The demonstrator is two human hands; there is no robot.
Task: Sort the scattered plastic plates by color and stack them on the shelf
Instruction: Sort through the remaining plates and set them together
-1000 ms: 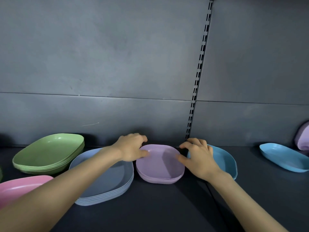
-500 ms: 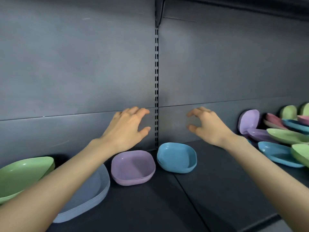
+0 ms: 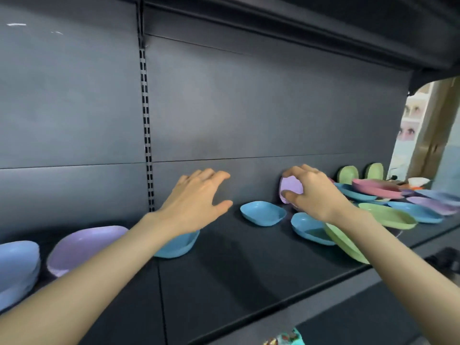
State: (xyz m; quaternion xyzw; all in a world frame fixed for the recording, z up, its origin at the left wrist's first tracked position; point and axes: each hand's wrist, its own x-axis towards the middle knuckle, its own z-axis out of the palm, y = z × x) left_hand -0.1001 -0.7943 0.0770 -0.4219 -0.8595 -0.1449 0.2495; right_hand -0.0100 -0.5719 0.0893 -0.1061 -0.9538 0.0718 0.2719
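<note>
On the dark shelf (image 3: pixel 236 265), a mixed heap of plates (image 3: pixel 410 210) crowds the right end, with two green plates (image 3: pixel 348 174) propped upright behind it. Your left hand (image 3: pixel 196 199) hovers spread and holds nothing; your right hand (image 3: pixel 317 195) curls round a lilac plate (image 3: pixel 291 189) standing on edge against the back panel (image 3: pixel 249 108). Three light-blue plates (image 3: pixel 263 213) lie near your arms, a second lilac plate (image 3: pixel 84 245) and one periwinkle stack (image 3: pixel 17 260) far left.

No readable text, labels or numbers anywhere in view.
</note>
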